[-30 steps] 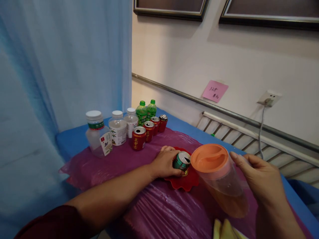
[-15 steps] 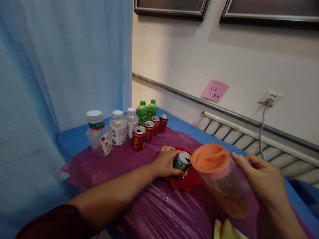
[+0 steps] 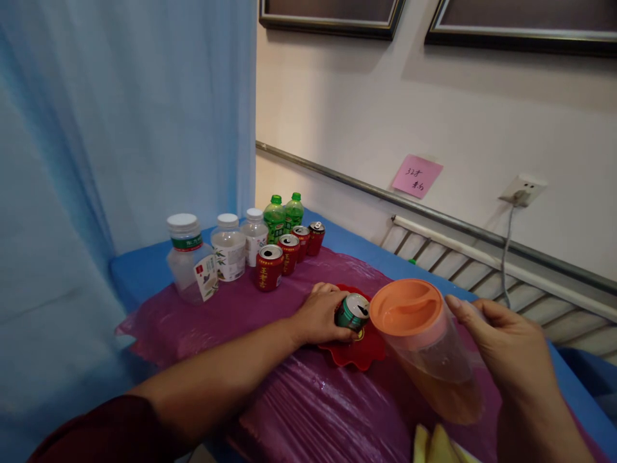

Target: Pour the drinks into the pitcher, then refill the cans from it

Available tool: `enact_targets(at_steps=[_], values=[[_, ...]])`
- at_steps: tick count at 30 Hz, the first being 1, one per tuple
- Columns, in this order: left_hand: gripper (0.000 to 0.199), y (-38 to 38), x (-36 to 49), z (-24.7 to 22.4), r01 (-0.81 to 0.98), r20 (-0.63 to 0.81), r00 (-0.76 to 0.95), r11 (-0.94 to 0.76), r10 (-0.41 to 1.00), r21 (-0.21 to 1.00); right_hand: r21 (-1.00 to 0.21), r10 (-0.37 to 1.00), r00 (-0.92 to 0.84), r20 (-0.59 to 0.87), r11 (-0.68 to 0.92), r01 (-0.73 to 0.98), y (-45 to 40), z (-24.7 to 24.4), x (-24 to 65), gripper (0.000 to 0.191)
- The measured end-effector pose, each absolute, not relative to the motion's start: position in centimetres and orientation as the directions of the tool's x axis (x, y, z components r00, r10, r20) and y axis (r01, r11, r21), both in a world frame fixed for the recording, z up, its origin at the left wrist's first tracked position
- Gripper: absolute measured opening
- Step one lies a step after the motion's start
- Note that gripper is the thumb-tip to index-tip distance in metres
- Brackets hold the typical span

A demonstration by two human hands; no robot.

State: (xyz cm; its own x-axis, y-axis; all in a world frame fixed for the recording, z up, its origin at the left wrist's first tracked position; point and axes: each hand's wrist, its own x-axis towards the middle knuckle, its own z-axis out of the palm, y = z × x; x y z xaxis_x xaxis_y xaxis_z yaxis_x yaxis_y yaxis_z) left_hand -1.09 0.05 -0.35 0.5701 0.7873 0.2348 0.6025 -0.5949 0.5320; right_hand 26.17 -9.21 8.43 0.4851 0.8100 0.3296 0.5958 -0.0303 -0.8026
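Pitcher [image 3: 436, 363], clear-walled under an orange lid [image 3: 406, 308], leans toward centre from the lower right of the frame, amber liquid pooled in its lower part. I see its lid right beside the rim of a green can [image 3: 351, 314], which tilts toward it over a red scalloped dish [image 3: 359, 355]; I can't tell whether the two touch.

I can read 王老吉 in yellow on the nearest red can [image 3: 268, 270], left of centre. At upper right, a pink note [image 3: 417, 175] carries a handwritten "32"; I can't make out the rest. Farther left, the wide bottle [image 3: 186, 270] has white characters on a green band.

From lower left I have the left arm stretched out, its hand [image 3: 321, 315] wrapped around the green can, thumb low. At right, the right hand [image 3: 506, 341] grips the pitcher, thumb beside the lid.
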Motion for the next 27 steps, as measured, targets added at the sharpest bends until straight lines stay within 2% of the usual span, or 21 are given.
enact_targets(at_steps=[27], values=[[0.066, 0.0, -1.06, -0.37, 0.602, 0.242, 0.576, -0.605, 0.781, 0.521, -0.8, 0.806, 0.506, 0.308, -0.068, 0.595, -9.31, 8.54, 26.13, 0.053]])
